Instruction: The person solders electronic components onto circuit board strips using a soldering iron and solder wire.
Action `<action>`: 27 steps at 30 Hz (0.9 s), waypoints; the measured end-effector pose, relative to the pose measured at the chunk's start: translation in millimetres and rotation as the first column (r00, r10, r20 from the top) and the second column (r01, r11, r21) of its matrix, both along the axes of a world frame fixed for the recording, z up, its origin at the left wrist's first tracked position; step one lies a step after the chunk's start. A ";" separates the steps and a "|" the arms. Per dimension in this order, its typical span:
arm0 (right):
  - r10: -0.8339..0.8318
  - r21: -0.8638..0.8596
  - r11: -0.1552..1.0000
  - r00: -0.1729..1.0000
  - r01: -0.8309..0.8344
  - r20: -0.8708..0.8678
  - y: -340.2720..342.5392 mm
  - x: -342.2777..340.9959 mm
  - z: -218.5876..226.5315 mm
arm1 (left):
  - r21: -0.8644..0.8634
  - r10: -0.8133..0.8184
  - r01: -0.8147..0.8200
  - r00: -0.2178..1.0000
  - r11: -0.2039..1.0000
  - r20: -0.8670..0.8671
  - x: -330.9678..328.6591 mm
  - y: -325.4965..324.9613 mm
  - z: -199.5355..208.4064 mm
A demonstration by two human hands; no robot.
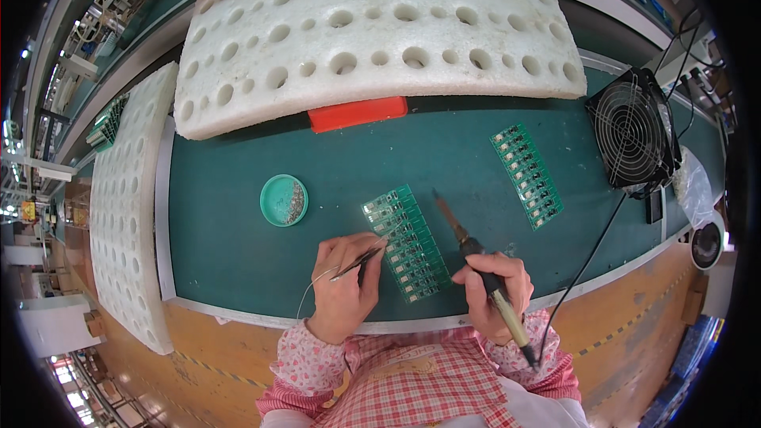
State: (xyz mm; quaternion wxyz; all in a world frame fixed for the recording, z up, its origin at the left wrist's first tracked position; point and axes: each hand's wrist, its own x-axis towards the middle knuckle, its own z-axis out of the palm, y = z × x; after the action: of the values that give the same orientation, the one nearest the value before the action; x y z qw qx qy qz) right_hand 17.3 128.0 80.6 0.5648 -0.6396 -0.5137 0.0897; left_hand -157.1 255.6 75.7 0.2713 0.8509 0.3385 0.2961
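My left hand [342,285] is closed on dark tweezers [357,262], their tips near the left edge of a green circuit board panel [414,250]. A thin, pale wire [307,293] curves down beside that hand; I cannot tell whether the fingers grip it. In my right hand [498,289] is a soldering iron [493,279], its tip pointing up and away, to the right of the panel and apart from it. The panel lies tilted on the green mat, with rows of small light parts. Left of it stands a round turquoise dish [284,200] holding tiny silvery pieces.
A second green panel [526,177] lies right, near a black fan [632,128]. White foam blocks with round holes border the work area at the back [380,40] and left [131,214]. Under the back block shows a red bin [358,114]. The iron's cord [583,277] runs right.
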 end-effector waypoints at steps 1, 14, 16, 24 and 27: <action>0.024 0.049 0.998 1.000 -0.024 -0.006 1.6 0.6 0.1 | -0.004 0.006 -0.006 1.000 1.000 0.005 -0.3 -0.2 -0.1; 0.105 0.183 0.980 0.985 -0.078 -0.138 -1.6 -4.2 -4.3 | -0.014 0.016 -0.016 0.999 1.000 0.030 0.3 -1.4 -1.6; 0.132 0.206 0.974 0.971 -0.090 -0.198 -1.2 -5.0 -3.7 | -0.018 0.018 -0.017 0.999 1.000 0.030 0.0 -1.4 -1.8; 0.175 0.242 0.963 0.961 -0.121 -0.215 3.8 -5.1 -4.4 | -0.027 0.013 -0.012 0.999 1.000 0.039 0.2 -1.4 -1.2; 0.180 0.234 0.964 0.955 -0.124 -0.235 5.2 -6.0 -4.7 | -0.024 0.014 -0.013 0.999 1.000 0.032 -0.1 -1.4 -1.6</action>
State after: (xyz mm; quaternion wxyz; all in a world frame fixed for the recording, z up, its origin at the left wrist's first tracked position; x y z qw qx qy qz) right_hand 11.2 133.1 75.8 0.6836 -0.5156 -0.4919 0.1577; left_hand -157.2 254.2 74.1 0.2848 0.8404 0.3436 0.3074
